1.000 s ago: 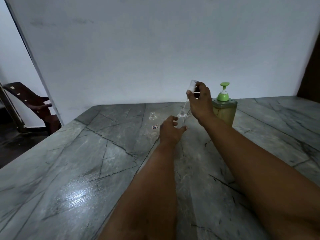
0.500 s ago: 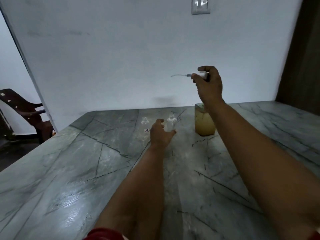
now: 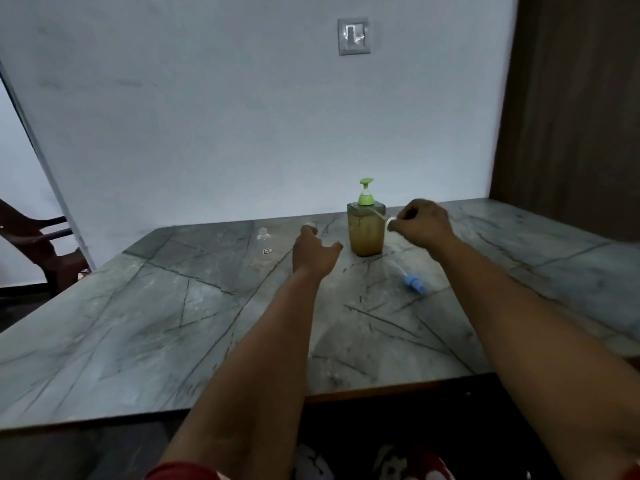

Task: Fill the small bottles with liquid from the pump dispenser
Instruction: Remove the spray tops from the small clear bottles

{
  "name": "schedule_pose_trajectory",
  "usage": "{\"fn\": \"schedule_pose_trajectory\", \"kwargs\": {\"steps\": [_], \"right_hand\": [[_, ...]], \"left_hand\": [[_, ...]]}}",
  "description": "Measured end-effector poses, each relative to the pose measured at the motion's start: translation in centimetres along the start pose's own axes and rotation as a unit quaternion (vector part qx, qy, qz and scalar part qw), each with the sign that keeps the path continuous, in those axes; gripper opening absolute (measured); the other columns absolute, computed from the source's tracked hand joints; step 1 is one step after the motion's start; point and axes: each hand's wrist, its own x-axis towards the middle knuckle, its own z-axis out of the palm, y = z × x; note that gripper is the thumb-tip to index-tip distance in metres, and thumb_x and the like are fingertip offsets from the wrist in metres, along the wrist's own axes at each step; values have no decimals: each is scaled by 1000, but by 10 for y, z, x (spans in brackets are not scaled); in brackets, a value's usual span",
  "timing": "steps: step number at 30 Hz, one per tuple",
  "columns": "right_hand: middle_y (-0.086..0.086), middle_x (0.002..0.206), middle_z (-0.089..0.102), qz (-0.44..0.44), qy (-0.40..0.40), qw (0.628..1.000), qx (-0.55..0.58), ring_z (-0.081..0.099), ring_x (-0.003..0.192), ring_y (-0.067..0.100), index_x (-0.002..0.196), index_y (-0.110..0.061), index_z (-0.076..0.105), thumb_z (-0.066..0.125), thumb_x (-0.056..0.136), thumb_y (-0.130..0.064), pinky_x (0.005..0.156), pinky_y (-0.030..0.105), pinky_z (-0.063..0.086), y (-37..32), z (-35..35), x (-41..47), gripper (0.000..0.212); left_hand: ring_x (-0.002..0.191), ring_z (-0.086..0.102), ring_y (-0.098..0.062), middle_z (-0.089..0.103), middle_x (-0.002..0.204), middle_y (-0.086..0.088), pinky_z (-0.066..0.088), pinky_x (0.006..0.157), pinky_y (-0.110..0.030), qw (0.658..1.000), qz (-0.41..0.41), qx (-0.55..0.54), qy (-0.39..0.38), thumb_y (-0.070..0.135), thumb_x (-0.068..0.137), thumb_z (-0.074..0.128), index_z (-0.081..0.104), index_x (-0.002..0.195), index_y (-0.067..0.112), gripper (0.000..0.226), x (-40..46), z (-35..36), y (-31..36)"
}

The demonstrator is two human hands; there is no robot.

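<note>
The pump dispenser (image 3: 366,233), a square bottle of yellowish liquid with a green pump head, stands at the back of the marble table (image 3: 173,323). My left hand (image 3: 313,252) is wrapped round a small clear bottle (image 3: 309,225) just left of the dispenser; only the bottle's neck shows above my fingers. A second small clear bottle (image 3: 264,242) stands uncapped further left. My right hand (image 3: 420,221) hovers right of the dispenser and pinches a white spray cap with its thin dip tube (image 3: 381,216) pointing toward the dispenser.
A clear bottle with a blue spray cap (image 3: 408,277) lies on its side in front of the dispenser, under my right forearm. A wall with a switch plate (image 3: 353,36) is behind the table. A dark chair (image 3: 38,244) stands at far left.
My right hand lifted the white spray cap and tube out of the bottle, swung it up, then brought it down to the right of the dispenser. My left hand stayed on the bottle.
</note>
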Motion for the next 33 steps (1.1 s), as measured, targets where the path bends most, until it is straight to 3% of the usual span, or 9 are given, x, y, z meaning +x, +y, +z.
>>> {"fn": "schedule_pose_trajectory", "kwargs": {"steps": [4,9,18,26,29,33], "right_hand": [[1,91,69,-3,-58,997,-48,63,86,17,85,-22,63,75,69,-36,69,19,41,25,17,-31,25],[-2,86,66,14,-78,995,-58,62,85,16,86,-28,58,75,68,-38,66,22,43,41,21,-45,26],[-4,82,62,5,-73,995,-68,59,97,21,82,-28,57,74,65,-35,75,29,52,50,21,-48,25],[-3,81,61,-1,-88,994,-60,59,96,21,85,-24,58,78,65,-32,74,26,49,52,24,-48,29],[0,89,65,19,-39,999,-9,62,91,19,92,-17,65,73,77,-30,75,22,44,51,16,-38,21],[7,113,67,104,26,988,108,59,103,24,103,-11,68,56,89,-20,86,30,47,55,-6,-17,21]], "left_hand": [[114,56,-25,57,127,-10,47,95,-34,997,-15,-1,-76,39,77,76,43,132,12,69,-28,14,20],[112,55,-25,57,126,-10,46,89,-32,988,-1,68,-142,36,84,69,47,131,12,58,-54,34,25],[128,48,-25,50,141,-10,37,103,-30,975,22,104,-194,24,94,55,46,139,10,48,-66,46,29],[133,42,-26,44,147,-10,34,107,-31,972,30,115,-205,19,94,53,42,142,9,49,-72,51,28],[133,43,-26,44,147,-11,33,106,-30,969,35,123,-213,22,94,54,42,142,9,51,-70,49,28],[133,42,-25,42,148,-10,31,106,-27,969,36,130,-209,23,95,52,40,143,10,52,-64,46,26]]}}
